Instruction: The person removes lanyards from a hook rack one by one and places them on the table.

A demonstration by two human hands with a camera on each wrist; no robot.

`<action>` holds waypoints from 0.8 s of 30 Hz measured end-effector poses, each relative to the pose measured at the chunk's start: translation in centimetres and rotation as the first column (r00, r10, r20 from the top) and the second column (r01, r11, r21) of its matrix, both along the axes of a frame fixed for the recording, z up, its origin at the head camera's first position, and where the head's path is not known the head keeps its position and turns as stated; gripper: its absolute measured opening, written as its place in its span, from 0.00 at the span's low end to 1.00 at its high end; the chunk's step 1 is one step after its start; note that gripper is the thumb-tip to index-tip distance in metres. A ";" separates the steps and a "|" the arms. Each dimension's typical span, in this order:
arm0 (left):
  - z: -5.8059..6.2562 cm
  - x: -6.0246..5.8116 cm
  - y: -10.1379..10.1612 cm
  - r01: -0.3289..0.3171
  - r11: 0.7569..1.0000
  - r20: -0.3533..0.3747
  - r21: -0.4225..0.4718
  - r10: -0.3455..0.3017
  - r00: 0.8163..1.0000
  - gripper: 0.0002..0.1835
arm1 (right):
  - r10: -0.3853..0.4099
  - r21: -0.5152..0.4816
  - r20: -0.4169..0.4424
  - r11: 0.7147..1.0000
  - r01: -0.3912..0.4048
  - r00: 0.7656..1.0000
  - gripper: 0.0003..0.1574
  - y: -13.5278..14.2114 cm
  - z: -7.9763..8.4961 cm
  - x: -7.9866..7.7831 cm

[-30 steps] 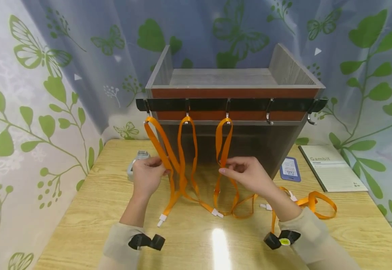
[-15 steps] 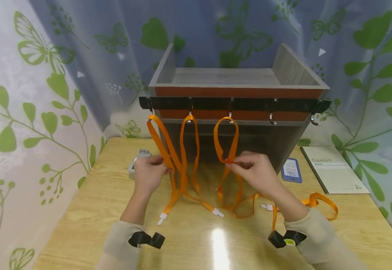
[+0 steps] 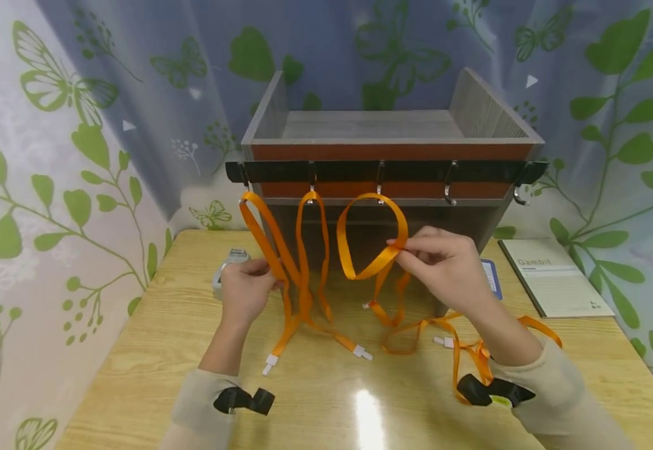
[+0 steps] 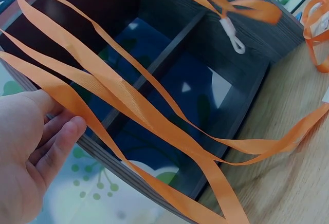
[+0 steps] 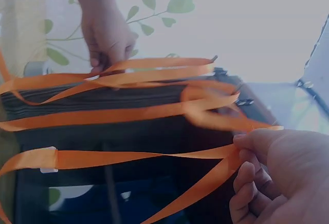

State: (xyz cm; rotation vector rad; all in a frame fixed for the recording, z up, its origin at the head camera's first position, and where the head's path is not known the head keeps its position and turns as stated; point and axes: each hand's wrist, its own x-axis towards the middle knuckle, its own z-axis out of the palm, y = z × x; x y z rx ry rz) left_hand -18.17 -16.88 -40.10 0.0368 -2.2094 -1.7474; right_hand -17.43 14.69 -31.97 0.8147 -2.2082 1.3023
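Three orange lanyards hang from a black hook rail [image 3: 348, 171] in the head view. My left hand [image 3: 245, 290] holds the leftmost lanyard [image 3: 262, 230] by its strap, below its hook; the left wrist view has the fingers [image 4: 61, 139] at the strap's edge. Beside it the second lanyard [image 3: 325, 250] hangs untouched. With thumb and fingertips my right hand [image 3: 444, 262] pinches the third lanyard [image 3: 345, 244], drawing its upper part into a wide round loop at the third hook. That lanyard's lower end trails to the table. The two hooks on the right hold nothing.
The rail fronts a grey wooden shelf box [image 3: 368, 125]. Another orange lanyard [image 3: 480, 359] lies partly under my right forearm. A blue card holder [image 3: 492, 278] and a notebook [image 3: 557, 281] lie right; a grey device [image 3: 236, 255] stands behind my left hand.
My right hand has moved right and upward with the third lanyard's strap, widening its narrow loop into a round one. The left hand has stayed in place on the leftmost lanyard.
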 end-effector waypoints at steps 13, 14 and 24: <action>-0.2 0.2 0.1 -0.011 1.000 -0.002 -0.004 0.011 1.000 0.11 | 0.056 -0.092 -0.173 0.993 -0.073 0.983 0.10 0.0 3.4 2.0; -0.2 0.2 0.1 -0.012 1.000 -0.006 -0.009 0.012 1.000 0.11 | 0.054 -0.092 -0.174 0.993 -0.071 0.983 0.11 0.0 3.5 2.1; -0.1 0.2 0.1 -0.012 1.000 -0.002 -0.008 0.012 1.000 0.10 | 0.087 -0.091 -0.198 0.990 -0.106 0.976 0.13 0.0 4.8 3.2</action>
